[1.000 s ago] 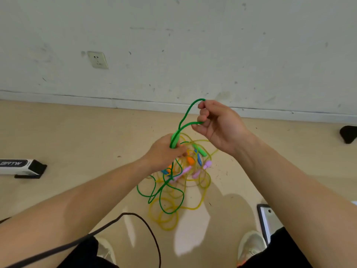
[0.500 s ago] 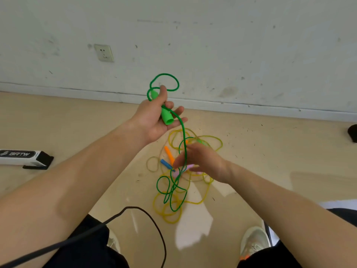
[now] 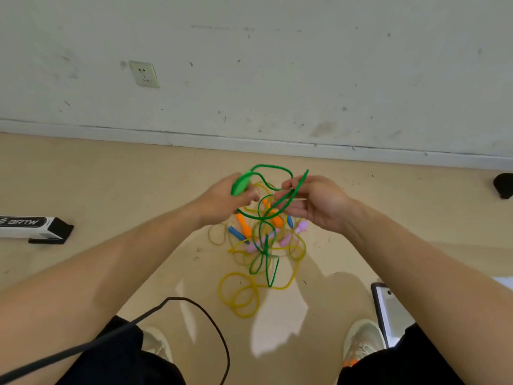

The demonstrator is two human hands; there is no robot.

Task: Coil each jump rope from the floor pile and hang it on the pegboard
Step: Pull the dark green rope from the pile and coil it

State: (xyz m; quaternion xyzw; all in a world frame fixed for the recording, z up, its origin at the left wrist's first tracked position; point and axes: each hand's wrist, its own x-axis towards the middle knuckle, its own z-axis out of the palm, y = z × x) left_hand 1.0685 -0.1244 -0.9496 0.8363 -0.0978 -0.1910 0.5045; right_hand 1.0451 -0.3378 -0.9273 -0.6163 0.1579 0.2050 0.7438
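Note:
My left hand (image 3: 226,200) grips a green handle (image 3: 241,185) of the green jump rope (image 3: 273,215). A loop of its cord arcs over to my right hand (image 3: 316,202), which pinches the cord between thumb and fingers. The rest of the green cord hangs down in loops to the floor pile (image 3: 258,245). That pile holds tangled yellow cords with orange, blue and pink handles. No pegboard is in view.
A white and black box (image 3: 30,227) lies on the floor at the left. A black cable (image 3: 205,309) loops near my left shoe. A tablet-like device (image 3: 388,309) lies by my right shoe. The wall with a socket (image 3: 144,74) stands ahead.
My left hand has come down from chest height with the green handle. My right hand has risen from the pile and now holds the green cord close to the left hand.

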